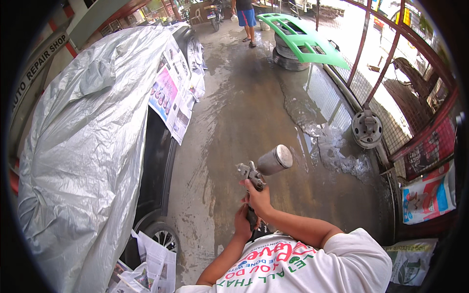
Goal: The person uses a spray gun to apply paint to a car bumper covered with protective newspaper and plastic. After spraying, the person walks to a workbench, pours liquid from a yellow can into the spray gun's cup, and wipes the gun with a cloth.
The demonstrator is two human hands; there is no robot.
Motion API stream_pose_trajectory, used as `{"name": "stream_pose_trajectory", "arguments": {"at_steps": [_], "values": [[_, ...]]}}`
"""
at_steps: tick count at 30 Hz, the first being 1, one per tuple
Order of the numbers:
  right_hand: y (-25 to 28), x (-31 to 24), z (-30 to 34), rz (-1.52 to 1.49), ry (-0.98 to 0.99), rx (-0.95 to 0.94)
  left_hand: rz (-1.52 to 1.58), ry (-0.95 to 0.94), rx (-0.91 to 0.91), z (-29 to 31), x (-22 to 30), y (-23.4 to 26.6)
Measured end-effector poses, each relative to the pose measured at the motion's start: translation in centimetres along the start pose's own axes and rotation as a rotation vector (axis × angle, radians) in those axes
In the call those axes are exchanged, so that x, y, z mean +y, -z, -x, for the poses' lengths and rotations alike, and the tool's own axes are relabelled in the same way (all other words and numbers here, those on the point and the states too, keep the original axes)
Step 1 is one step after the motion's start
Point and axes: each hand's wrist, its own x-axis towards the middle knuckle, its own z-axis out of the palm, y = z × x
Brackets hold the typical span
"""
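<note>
Nearest, the left hand [242, 223] curls beside the lower handle; its fingers are mostly hidden, so whether they grip is unclear. Just beyond, the right hand [259, 198], nearer the gun's head, has its fingers clamped around the spray gun [252, 175], trigger hidden. The nose points toward the dark car [156, 161] at the floor's left edge; the cup [275, 160] juts right. Far off, a person [246, 17] is cut off above.
</note>
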Motion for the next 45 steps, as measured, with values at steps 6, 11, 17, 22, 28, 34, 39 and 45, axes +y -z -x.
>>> {"name": "stream_pose_trajectory", "arguments": {"at_steps": [6, 11, 17, 22, 28, 34, 39, 45], "values": [[-2.1, -9.2, -18.5, -0.043, 0.159, 0.132, -0.037, 0.078, -0.116, -19.8, 9.3, -5.7], [-0.3, -15.1, -32.3, 0.043, 0.206, 0.271, -0.076, 0.18, -0.224, -34.4, 14.0, -11.2], [1.4, -20.8, -52.8, -0.036, 0.171, 0.341, -0.087, 0.262, -0.256, -54.9, 18.1, -16.1], [-2.4, -29.4, -68.4, -0.02, 0.096, 0.162, -0.047, 0.188, -0.163, -68.9, 26.9, -20.6], [-8.2, -33.7, -85.7, 0.13, 0.034, -0.084, 0.148, 0.007, -0.013, -83.4, 33.3, -20.4], [-12.0, -34.2, -103.6, 0.174, -0.041, -0.129, -0.19, 0.073, -0.064, -101.4, 38.2, -13.3], [-14.4, -40.3, -118.1, 0.088, -0.144, -0.03, -0.397, 0.133, -0.147, -116.5, 46.0, -15.9], [-14.6, -46.3, -134.4, 0.088, -0.061, 0.036, -0.53, 0.083, -0.461, -135.1, 54.8, -20.2]]}}
